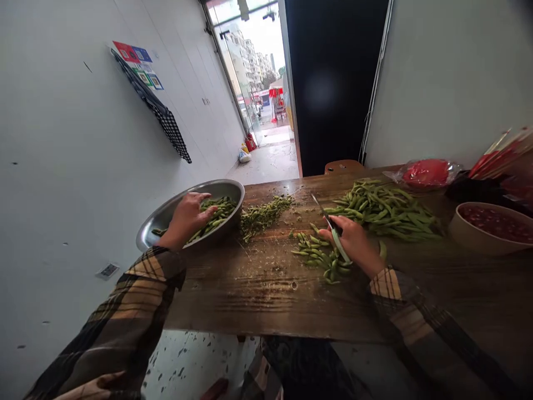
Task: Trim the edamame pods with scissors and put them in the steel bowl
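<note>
My left hand [189,218] is over the near side of a wide metal basin [145,236], fingers apart, with nothing visible in them. Green bean pods [222,208], which look like edamame, lie in the basin. My right hand [352,241] is closed around a pair of scissors [339,244] with pale green handles; the dark blades point up and away to the left. Beneath and beside that hand is a small group of pods [312,253] on the wooden table [233,300]. A larger heap of pods [387,208] lies beyond it. Small green trimmings [266,214] are piled beside the basin.
At the right stands a tan tub [478,230] of dark red contents, with a red item in clear plastic [427,172] and thin sticks [499,153] behind it. A stool [343,166] is past the far table edge. The white wall [83,166] runs along the left.
</note>
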{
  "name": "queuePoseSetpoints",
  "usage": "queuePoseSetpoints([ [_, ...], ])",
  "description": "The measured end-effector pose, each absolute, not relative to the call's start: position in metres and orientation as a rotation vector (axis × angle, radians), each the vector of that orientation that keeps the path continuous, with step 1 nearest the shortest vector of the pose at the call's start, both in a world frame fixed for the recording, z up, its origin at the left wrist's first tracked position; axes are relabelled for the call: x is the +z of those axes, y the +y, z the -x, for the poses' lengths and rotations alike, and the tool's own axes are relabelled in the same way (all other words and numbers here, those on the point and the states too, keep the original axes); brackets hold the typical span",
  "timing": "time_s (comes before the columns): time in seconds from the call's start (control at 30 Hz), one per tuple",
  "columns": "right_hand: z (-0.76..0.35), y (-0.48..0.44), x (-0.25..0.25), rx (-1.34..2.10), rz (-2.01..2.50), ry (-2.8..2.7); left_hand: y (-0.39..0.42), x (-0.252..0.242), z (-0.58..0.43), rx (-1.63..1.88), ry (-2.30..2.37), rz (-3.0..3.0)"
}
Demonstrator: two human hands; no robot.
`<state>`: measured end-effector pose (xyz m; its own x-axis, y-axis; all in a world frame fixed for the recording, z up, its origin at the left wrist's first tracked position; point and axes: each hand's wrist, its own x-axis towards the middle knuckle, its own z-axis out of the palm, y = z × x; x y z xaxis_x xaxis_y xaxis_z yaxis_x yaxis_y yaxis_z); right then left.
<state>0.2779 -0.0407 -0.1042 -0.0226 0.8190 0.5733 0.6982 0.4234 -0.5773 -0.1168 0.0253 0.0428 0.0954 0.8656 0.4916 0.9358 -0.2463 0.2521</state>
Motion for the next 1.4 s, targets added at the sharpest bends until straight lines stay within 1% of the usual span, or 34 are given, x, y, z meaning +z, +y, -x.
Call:
queuePoseSetpoints([
  [0.13, -0.282, -0.041, -0.099, 0.218, 1.309, -1.732, 0.002, 0.013, 0.065, -0.764, -1.662, 2.549],
  [0.3, -0.283, -0.043, -0.095, 0.259, 1.316, -1.713, -0.023, -0.041, -0.006, -0.753, -1.552, 2.914],
  [0.43, -0.282, -0.043, -0.095, 0.276, 1.288, -1.721, -0.033, -0.081, -0.042, -0.615, -1.406, 3.005],
  [0.57, -0.281, -0.044, -0.093, 0.268, 1.292, -1.724, -0.033, -0.098, -0.06, -0.5, -1.304, 2.981],
  [0.67, -0.279, -0.045, -0.091, 0.259, 1.321, -1.749, -0.028, -0.098, -0.064, -0.526, -1.342, 3.005],
  [0.73, -0.279, -0.045, -0.09, 0.259, 1.332, -1.77, -0.023, -0.097, -0.064, -0.691, -1.437, 3.072],
  [0.77, -0.278, -0.046, -0.09, 0.266, 1.332, -1.784, -0.02, -0.096, -0.063, -0.83, -1.515, 3.11],
  [0.83, -0.277, -0.047, -0.089, 0.289, 1.323, -1.821, -0.016, -0.092, -0.061, -1.211, -1.711, 3.174],
  [0.93, -0.275, -0.05, -0.089, 0.312, 1.303, -1.899, -0.016, -0.086, -0.058, -1.874, -1.93, 3.194],
  [0.97, -0.274, -0.052, -0.089, 0.323, 1.298, -1.93, -0.017, -0.085, -0.057, -2.049, -1.969, 3.182],
  [1.03, -0.272, -0.055, -0.089, 0.369, 1.298, -2.002, -0.019, -0.083, -0.056, -2.27, -2.014, 3.161],
  [1.17, -0.267, -0.061, -0.088, 0.438, 1.308, -2.128, -0.024, -0.083, -0.056, -2.436, -2.041, 3.082],
  [1.4, -0.262, -0.064, -0.087, 0.459, 1.315, -2.175, -0.029, -0.08, -0.057, -2.4, -1.979, 3.205],
])
